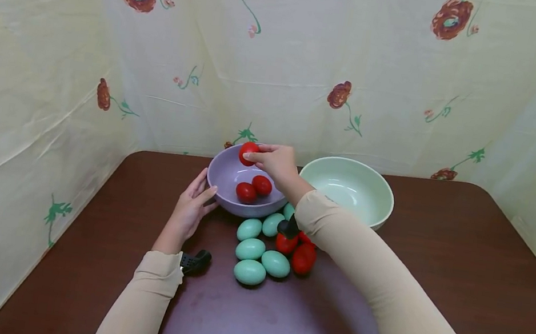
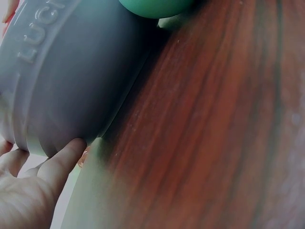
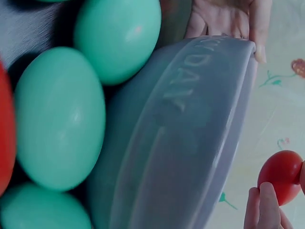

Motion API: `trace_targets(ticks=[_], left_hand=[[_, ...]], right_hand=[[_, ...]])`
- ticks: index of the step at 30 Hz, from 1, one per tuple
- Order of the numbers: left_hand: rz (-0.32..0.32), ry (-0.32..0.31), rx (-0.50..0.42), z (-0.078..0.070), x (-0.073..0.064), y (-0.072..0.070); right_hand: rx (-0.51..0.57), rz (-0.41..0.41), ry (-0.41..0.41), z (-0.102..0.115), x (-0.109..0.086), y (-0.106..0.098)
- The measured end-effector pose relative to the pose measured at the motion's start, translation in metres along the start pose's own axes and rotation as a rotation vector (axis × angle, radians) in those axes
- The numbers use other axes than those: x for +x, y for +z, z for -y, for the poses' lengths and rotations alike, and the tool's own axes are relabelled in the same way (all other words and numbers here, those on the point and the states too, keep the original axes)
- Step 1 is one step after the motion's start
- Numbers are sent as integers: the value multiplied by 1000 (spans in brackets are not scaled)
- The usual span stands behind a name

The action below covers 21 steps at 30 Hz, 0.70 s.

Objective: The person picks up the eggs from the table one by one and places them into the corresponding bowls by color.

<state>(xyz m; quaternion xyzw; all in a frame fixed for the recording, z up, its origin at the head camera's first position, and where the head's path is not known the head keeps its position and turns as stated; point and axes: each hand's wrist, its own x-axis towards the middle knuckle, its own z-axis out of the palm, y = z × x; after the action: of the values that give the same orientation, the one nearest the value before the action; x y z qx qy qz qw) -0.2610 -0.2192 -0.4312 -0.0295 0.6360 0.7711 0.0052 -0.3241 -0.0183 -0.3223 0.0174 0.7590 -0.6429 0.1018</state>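
Observation:
A red egg is pinched between the fingertips of my right hand, above the purple bowl. Two more red eggs lie inside that bowl. My left hand grips the bowl's left side, with the thumb at the rim and the fingers against the outer wall. In the left wrist view, the left fingers lie along the bowl's side. Raised lettering shows on the bowl's wall in the right wrist view, and the pinched egg appears beyond the rim.
Several pale green eggs lie on the dark wooden table in front of the purple bowl. Beside them are several red eggs, partly under the right forearm. A light green bowl stands at right. Flowered cloth hangs behind the table.

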Motion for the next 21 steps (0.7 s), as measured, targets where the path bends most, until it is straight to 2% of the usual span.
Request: trace_targets(ticks=[8,11,15,21], left_hand=[[13,9,-19,0,1,3],[4,9,-13,0,1,3],[-16,-3,-3,0,0,1],[2,-6,2,-1,-1,1]], right_hand=[[14,-31,47,-8,12,9],[-28,-39,55,-11,17,12],[-99,-29,35,-15,21,16],[-139,-12,5,-19,24,20]])
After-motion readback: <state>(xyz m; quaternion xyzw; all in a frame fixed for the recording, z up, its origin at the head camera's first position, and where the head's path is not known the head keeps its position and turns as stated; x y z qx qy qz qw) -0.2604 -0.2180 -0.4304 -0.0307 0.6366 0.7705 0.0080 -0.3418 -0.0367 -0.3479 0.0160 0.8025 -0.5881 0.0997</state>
